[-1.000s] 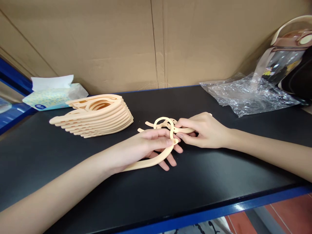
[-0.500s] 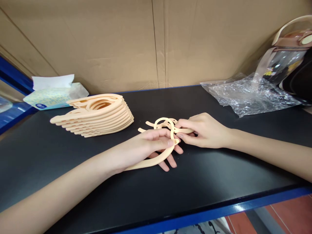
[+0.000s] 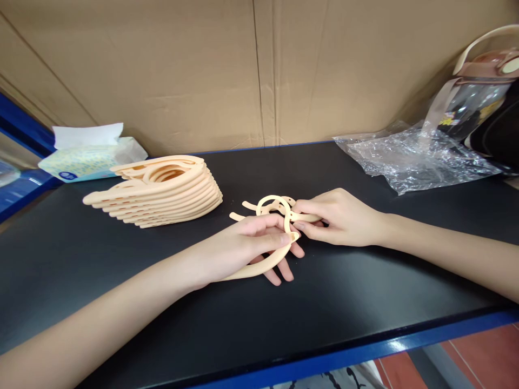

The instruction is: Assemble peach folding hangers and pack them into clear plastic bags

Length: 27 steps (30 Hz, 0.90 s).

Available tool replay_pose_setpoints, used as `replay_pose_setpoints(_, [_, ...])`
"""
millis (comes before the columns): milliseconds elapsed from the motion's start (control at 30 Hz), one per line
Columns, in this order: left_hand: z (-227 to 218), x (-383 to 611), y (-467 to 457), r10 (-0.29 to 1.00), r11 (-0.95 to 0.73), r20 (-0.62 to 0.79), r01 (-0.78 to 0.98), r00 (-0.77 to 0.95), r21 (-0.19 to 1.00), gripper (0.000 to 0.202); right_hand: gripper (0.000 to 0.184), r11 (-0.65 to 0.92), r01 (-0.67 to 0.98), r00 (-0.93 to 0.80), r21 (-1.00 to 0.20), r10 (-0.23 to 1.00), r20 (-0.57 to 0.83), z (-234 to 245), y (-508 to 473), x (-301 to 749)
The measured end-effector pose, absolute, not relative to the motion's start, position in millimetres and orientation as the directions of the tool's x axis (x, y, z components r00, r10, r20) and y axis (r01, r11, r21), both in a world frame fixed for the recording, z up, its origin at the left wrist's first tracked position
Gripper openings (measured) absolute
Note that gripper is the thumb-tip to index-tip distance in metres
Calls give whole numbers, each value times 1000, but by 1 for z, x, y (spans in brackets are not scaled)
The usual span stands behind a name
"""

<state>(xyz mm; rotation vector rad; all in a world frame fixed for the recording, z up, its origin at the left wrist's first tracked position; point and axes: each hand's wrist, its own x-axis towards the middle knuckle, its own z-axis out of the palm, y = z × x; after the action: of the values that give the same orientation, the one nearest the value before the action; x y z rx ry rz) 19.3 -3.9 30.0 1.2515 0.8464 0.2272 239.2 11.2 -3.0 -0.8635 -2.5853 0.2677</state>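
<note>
My left hand [image 3: 243,246] grips a cream plastic hanger part [image 3: 259,268], thumb on top, with a long curved arm and a round hook above. Its lower fingers spread out underneath. Pinched between the thumb and fingers of my right hand [image 3: 346,219] is a second cream hanger arm [image 3: 305,217]. The two parts meet or overlap near the hook, but whether they are joined I cannot tell. Just behind them more cream pieces [image 3: 248,205] with small holes lie on the black table [image 3: 344,313]. A stack of folded cream hangers [image 3: 174,197] stands to the left.
A tissue pack [image 3: 89,159] sits behind the stack. On the right lie a crumpled clear plastic bag [image 3: 409,159] and a drinking bottle [image 3: 486,75] with a strap. Cardboard [image 3: 182,70] walls off the back, and a blue edge [image 3: 365,356] runs along the front.
My left hand and its hanger part have shifted very slightly to the right. The right hand keeps its grip and has hardly moved.
</note>
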Motion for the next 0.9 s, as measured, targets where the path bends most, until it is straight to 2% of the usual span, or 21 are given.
replay_pose_setpoints(167, [31, 20, -6, 585, 336, -437, 287, 683, 897, 11, 21, 793, 546, -721, -271, 609, 330, -2, 11, 238])
replay_pose_setpoints(367, [31, 19, -6, 583, 342, -434, 278, 686, 898, 11, 19, 783, 582, -661, -219, 613, 433, 0, 9, 237])
replay_pose_setpoints(567, [27, 16, -2, 547, 298, -391, 264, 740, 917, 12, 18, 832, 533, -604, -155, 501, 620, 3, 5, 236])
replay_pose_setpoints(733, [23, 17, 0, 553, 317, -387, 244, 738, 917, 14, 23, 815, 554, -619, -169, 539, 571, 1, 8, 237])
replay_pose_setpoints(900, [23, 18, 0, 558, 319, -400, 258, 726, 912, 18, 23, 850, 514, -686, -111, 486, 541, -3, 10, 238])
